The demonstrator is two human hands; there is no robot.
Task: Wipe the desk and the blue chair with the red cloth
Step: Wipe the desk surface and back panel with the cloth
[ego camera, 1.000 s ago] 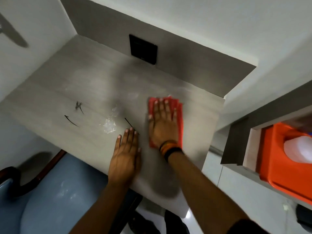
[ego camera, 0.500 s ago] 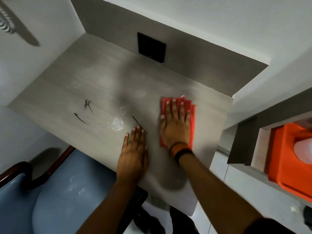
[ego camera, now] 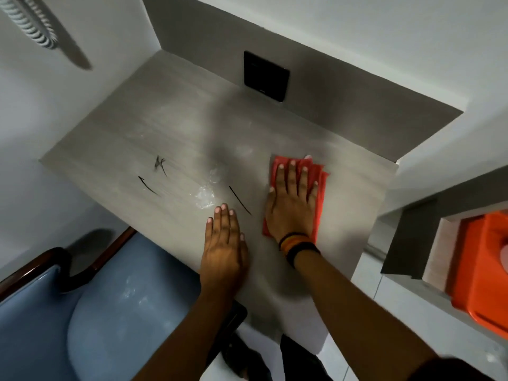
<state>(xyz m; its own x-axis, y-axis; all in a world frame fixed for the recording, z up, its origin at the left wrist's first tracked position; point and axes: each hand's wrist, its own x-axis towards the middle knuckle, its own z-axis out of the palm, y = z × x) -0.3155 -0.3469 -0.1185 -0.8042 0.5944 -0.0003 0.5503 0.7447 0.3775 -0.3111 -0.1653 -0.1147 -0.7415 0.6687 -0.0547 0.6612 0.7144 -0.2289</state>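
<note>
Right hand (ego camera: 292, 207) flat on the red cloth (ego camera: 319, 185), right side of the desk (ego camera: 123, 138).
Fingers spread, pressing (not gripping); left hand (ego camera: 224, 243) lies open, palm down, beside it; blue chair (ego camera: 110, 312) sits lower left.

Right hand (ego camera: 292, 207) lies flat, fingers spread, on the red cloth (ego camera: 316, 180) on the grey desk (ego camera: 123, 138), left hand (ego camera: 224, 243) flat on bare desktop just beside it, dark pen marks (ego camera: 149, 185) and a white smear (ego camera: 204, 195) further left, blue chair (ego camera: 104, 306) below.
</note>
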